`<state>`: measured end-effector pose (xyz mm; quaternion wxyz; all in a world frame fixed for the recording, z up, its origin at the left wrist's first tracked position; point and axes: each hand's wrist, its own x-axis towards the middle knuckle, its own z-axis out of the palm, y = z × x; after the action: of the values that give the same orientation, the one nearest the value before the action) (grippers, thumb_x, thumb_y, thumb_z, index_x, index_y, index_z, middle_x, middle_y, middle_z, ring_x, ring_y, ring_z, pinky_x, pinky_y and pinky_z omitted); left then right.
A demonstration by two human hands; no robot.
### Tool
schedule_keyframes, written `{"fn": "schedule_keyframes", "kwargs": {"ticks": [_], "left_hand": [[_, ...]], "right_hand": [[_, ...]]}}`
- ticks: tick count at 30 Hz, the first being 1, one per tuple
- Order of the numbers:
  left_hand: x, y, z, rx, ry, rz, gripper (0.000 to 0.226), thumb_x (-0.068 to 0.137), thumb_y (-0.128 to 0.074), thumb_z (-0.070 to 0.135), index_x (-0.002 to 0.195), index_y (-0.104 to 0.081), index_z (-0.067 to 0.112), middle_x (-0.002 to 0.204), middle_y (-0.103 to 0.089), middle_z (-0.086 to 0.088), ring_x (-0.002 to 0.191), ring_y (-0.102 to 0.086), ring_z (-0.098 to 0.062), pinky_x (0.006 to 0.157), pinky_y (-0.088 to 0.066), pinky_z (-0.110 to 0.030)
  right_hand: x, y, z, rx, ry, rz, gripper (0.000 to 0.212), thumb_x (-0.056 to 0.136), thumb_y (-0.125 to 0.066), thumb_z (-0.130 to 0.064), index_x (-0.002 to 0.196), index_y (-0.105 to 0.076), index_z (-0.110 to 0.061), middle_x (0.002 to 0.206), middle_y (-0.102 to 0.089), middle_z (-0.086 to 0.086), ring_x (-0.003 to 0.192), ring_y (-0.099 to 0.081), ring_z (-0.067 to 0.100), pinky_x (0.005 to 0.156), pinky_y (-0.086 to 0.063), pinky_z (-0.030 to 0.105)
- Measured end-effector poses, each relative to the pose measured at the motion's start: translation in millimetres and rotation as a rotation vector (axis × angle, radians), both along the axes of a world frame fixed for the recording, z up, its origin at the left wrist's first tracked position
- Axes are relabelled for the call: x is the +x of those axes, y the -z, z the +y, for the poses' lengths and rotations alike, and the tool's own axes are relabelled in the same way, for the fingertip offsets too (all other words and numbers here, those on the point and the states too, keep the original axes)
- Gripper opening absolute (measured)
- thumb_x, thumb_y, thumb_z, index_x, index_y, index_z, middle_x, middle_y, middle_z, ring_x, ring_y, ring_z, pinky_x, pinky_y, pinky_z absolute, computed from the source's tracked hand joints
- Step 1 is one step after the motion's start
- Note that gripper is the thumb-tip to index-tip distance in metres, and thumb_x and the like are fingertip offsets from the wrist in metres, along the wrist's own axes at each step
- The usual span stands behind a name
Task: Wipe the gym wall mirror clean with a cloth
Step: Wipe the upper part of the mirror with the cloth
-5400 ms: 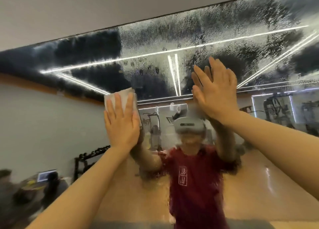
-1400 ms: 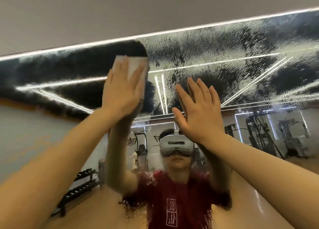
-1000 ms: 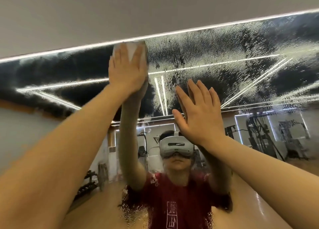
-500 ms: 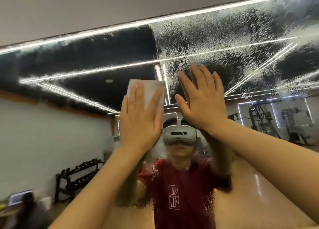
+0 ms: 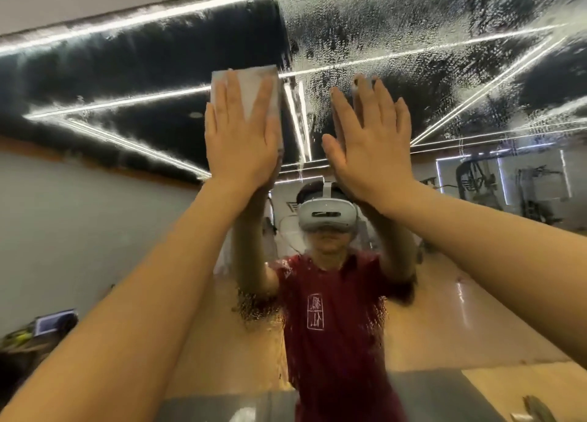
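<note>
Wet mirror (image 5: 413, 24); upright cloth (image 5: 254, 81), long axis vertical, under flat left hand (image 5: 239, 142); right hand (image 5: 370, 142) flat, bare.

Even, fairly bright lighting was provided by ceiling light strips (image 5: 413, 51) — reflected as glaring white lines. Edges were bowed by wide-angle distortion; details were softened.

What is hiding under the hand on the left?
Under the left hand is a white cloth, pressed flat against the mirror. Its top edge and right side peek out past the fingers. The middle of the cloth and the glass behind it are covered.
</note>
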<state>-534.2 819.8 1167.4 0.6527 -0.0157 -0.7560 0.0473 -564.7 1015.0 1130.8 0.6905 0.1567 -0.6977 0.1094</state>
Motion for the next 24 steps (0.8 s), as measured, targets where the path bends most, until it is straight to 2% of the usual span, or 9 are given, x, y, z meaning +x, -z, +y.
{"fn": "schedule_keyframes", "kwargs": {"ticks": [4,8,10,13,17,19,21,24], "left_hand": [[4.3,74.8,-4.5,-0.015,0.043,-0.018,0.056,0.104,-0.017,0.047,0.158,-0.010,0.033,0.165,-0.002,-0.016,0.153,0.000,-0.032,0.122,-0.004,-0.048],[15.0,188.9,-17.6,-0.098,0.045,-0.114,0.057,0.104,-0.021,0.046,0.159,-0.011,0.032,0.166,-0.001,-0.015,0.153,0.002,-0.030,0.123,-0.009,-0.050],[16.8,215.4,-30.1,-0.162,0.022,-0.145,0.057,0.104,-0.025,0.044,0.158,-0.015,0.032,0.165,-0.003,-0.017,0.153,-0.001,-0.031,0.122,-0.010,-0.052],[14.2,193.3,-34.3,-0.172,0.018,-0.164,0.058,0.104,-0.024,0.046,0.159,-0.012,0.031,0.165,0.002,-0.017,0.153,0.003,-0.031,0.123,-0.006,-0.051],[11.9,113.0,-28.9,0.005,0.027,-0.093,0.057,0.104,-0.019,0.046,0.159,-0.010,0.031,0.166,-0.001,-0.015,0.153,0.003,-0.031,0.123,-0.007,-0.052],[12.2,94.3,-28.6,0.028,0.008,-0.071,0.057,0.104,-0.018,0.046,0.159,-0.012,0.030,0.165,-0.004,-0.016,0.153,0.000,-0.032,0.122,-0.010,-0.053],[10.0,102.3,-25.8,0.038,0.012,-0.053,0.057,0.104,-0.019,0.045,0.159,-0.011,0.030,0.165,-0.003,-0.016,0.153,0.001,-0.032,0.122,-0.010,-0.053],[10.5,155.8,-24.5,0.041,0.021,-0.091,0.057,0.104,-0.018,0.046,0.159,-0.008,0.031,0.166,0.003,-0.014,0.153,0.006,-0.030,0.123,-0.007,-0.052]], "right_hand": [[8.7,47.8,-15.4,-0.059,-0.121,0.068,0.059,0.098,-0.038,-0.045,0.149,-0.043,-0.016,0.156,-0.033,0.021,0.144,-0.028,0.039,0.115,-0.017,0.055],[10.3,106.3,-24.5,0.003,-0.156,0.013,0.055,0.100,-0.037,-0.043,0.150,-0.041,-0.020,0.158,-0.028,0.020,0.148,-0.021,0.038,0.118,-0.013,0.054],[7.9,119.8,-23.1,0.045,-0.133,-0.002,0.056,0.100,-0.037,-0.043,0.151,-0.039,-0.021,0.160,-0.025,0.020,0.149,-0.018,0.037,0.120,-0.008,0.051],[2.8,123.7,-22.1,0.062,-0.085,-0.007,0.057,0.100,-0.039,-0.043,0.153,-0.036,-0.023,0.161,-0.022,0.019,0.150,-0.015,0.036,0.121,-0.002,0.048],[1.2,124.9,-24.0,0.054,-0.067,0.014,0.057,0.100,-0.040,-0.042,0.153,-0.034,-0.023,0.161,-0.022,0.019,0.150,-0.014,0.036,0.121,-0.005,0.050],[0.6,125.0,-23.3,0.055,-0.068,0.030,0.056,0.101,-0.039,-0.042,0.153,-0.035,-0.022,0.161,-0.023,0.019,0.150,-0.015,0.036,0.121,-0.005,0.050],[-0.7,125.1,-23.9,0.052,-0.065,0.039,0.057,0.101,-0.039,-0.043,0.153,-0.035,-0.022,0.161,-0.023,0.019,0.150,-0.016,0.036,0.121,-0.006,0.051],[-2.6,125.3,-24.9,0.042,-0.080,0.046,0.057,0.100,-0.042,-0.042,0.153,-0.035,-0.023,0.161,-0.023,0.019,0.150,-0.016,0.036,0.122,-0.009,0.052]]}}
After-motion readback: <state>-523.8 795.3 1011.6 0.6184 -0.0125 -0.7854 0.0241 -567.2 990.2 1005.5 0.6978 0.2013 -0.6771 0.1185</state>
